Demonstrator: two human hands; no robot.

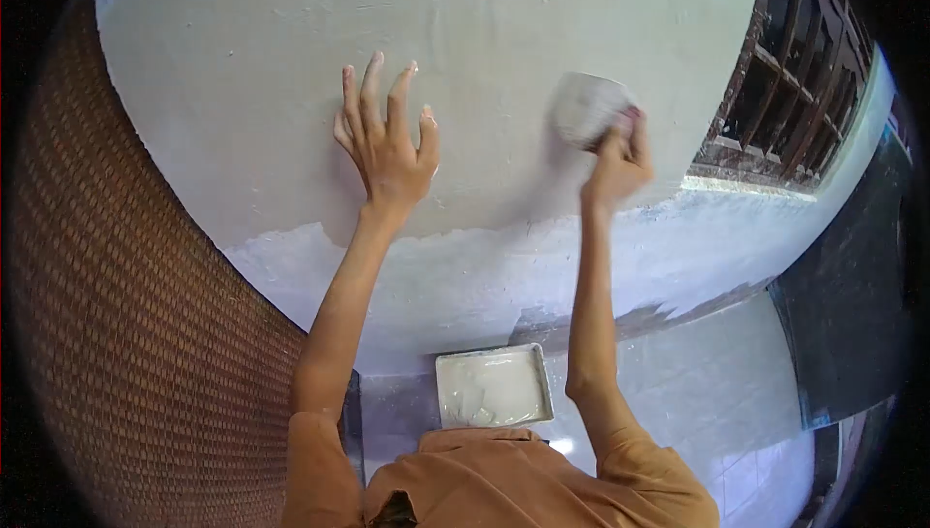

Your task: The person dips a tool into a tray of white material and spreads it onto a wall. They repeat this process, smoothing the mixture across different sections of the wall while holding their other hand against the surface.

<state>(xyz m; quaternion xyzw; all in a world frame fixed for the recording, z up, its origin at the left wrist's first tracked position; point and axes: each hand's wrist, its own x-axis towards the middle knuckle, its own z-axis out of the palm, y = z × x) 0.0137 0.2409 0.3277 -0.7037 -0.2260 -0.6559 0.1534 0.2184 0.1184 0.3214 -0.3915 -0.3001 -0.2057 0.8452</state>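
Head view: a wall [242, 63] is seen close in front, with both arms raised against it.
Left hand [387, 145]: it is laid flat on the wall, released, with the fingers spread and pointed upward; nothing is held in it.
Right hand [620, 160]: it is clenched around a round pad [584, 108], which is gripped from below and from the right.
Round pad: it is pressed to the wall above and just left of the right hand, at about the height of the left hand's fingertips and well apart from them. It is seen as grey-white and blurred, so what it is made of cannot be told.
Wall: the upper part is coated in a pale grey-green tone, and a whiter, rough-edged band is seen below both wrists.
Tray [489, 351]: it is set on the floor at the foot of the wall, between the two forearms as seen from above, and is filled with a white paste.
Floor [717, 402]: pale tiles are seen to the right of the tray.
Window [794, 82]: a dark wooden grille is set in the wall to the right of the right hand.
Woven panel [126, 315]: a brown woven surface is seen along the left edge.
Shirt [504, 480]: orange cloth is seen at the bottom, with the sleeves ended above the elbows.
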